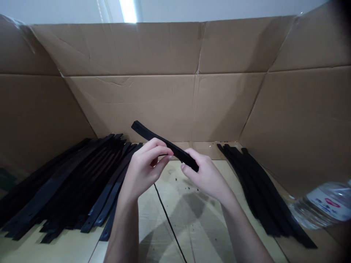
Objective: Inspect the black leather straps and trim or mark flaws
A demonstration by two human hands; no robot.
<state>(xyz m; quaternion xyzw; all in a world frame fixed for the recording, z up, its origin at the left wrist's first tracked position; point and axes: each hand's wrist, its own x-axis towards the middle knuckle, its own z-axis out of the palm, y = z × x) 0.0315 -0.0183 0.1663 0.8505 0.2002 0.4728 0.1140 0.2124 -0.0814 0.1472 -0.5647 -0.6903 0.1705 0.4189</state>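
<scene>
Both my hands hold one black flat strip (pixel 153 138) with a hole near its far end; it points up and to the left above the work surface. My left hand (pixel 144 168) pinches it near the middle with fingertips. My right hand (pixel 205 175) grips its near end. A large pile of similar black strips (pixel 68 182) lies to the left of my left hand. A smaller bundle of black strips (pixel 260 190) lies to the right of my right hand.
Tall cardboard walls (pixel 170 102) enclose the pale work surface (pixel 181 204) on the left, back and right. A clear plastic water bottle (pixel 320 206) lies at the right edge. A thin dark line (pixel 168 221) crosses the surface between my arms, with small dark crumbs nearby.
</scene>
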